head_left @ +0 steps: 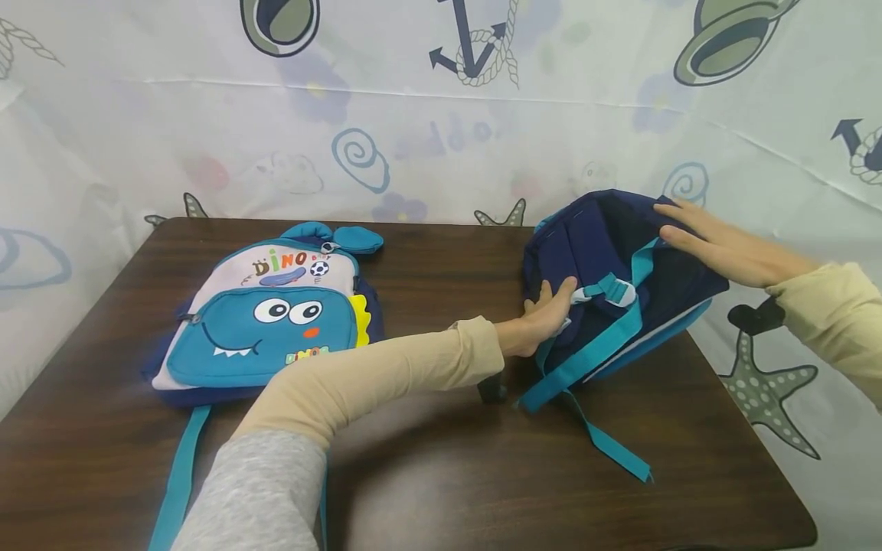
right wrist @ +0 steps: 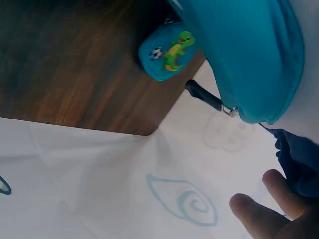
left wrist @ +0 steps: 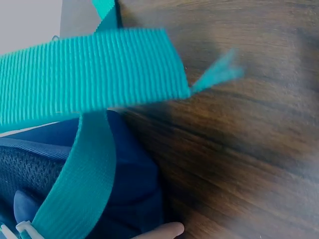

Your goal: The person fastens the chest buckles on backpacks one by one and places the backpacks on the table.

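Touching navy backpack with left hand and right hand, unclenched, straight-fingered. Tilted on slanting long axis, presenting straps nearside (teal front away).

**Cream and heather grey, that's your look**

So your left sleeve is a plain, pale creamy yellow with a slightly gathered cuff. At the near end it gives way to soft heathered grey fabric; can't tell if that's one garment or two. Over on the right, your right sleeve is the same cream, kinda wrinkled. Left hand and right hand are both bare. There's a small dark piece by your right wrist, too murky to make out.
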The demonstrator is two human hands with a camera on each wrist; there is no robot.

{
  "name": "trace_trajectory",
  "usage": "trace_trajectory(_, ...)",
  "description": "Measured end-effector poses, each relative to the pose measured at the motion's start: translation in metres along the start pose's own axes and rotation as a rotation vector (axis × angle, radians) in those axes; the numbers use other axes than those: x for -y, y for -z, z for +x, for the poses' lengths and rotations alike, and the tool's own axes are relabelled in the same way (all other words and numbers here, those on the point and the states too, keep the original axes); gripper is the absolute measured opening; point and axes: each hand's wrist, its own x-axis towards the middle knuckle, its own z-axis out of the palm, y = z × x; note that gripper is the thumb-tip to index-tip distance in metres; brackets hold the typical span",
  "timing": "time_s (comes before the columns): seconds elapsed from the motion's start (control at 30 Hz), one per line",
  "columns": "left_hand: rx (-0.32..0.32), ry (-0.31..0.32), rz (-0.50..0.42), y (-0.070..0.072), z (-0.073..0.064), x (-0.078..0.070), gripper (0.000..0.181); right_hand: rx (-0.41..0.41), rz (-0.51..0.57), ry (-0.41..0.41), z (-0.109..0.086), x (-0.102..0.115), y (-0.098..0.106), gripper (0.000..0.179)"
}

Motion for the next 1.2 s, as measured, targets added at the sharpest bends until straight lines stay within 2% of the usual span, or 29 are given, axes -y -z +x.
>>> trace_trajectory(0.3, -0.003, -0.002, 0.032, 0.010, -0.001, 0.002, 0.079, -0.006, 0.002, -0.009, 0.003, -0.008, -0.015, 0.070)
trace_trajectory(0.47, -0.010, 0.020, 0.063, 0.017, -0.003, 0.005, 0.080, 0.000, -0.020, -0.014, 0.007, -0.011, -0.024, 0.070)
trace_trajectory(0.67, 0.002, 0.028, 0.119, 0.030, -0.008, 0.010, 0.080, 0.003, -0.006, 0.007, 0.008, -0.014, -0.043, 0.071)
trace_trajectory(0.93, 0.058, 0.028, 0.130, 0.061, -0.014, 0.019, 0.079, 0.038, 0.067, 0.000, 0.020, -0.016, -0.088, 0.078)
trace_trajectory(1.2, 0.055, 0.053, 0.175, 0.088, -0.022, 0.027, 0.079, 0.043, 0.142, 0.048, 0.034, -0.019, -0.141, 0.081)
